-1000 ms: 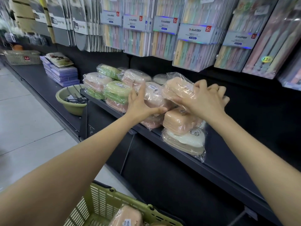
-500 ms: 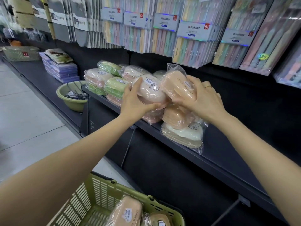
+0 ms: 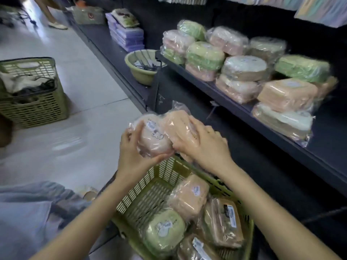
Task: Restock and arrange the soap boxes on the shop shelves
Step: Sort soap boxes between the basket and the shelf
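My left hand (image 3: 131, 156) grips a pink wrapped soap box (image 3: 152, 139) and my right hand (image 3: 204, 145) grips an orange wrapped soap box (image 3: 178, 126). Both boxes are held side by side above the far rim of the green basket (image 3: 150, 184). In the basket lie several more wrapped soap boxes, among them an orange one (image 3: 189, 196) and a green one (image 3: 165, 231). On the black shelf (image 3: 281, 139) to the right stand stacks of pink, green, beige and orange soap boxes (image 3: 244, 68).
A green bowl (image 3: 142, 72) with dark clips sits on the lower ledge left of the shelf. Purple packs (image 3: 127, 36) lie further back. A second green basket (image 3: 33, 94) stands on the tiled floor at the left. A person's foot (image 3: 56, 25) shows far down the aisle.
Both hands lifted a pink and an orange soap box off the shelf stacks and brought them down over the basket. My view dropped from the shelf toward the basket and floor.
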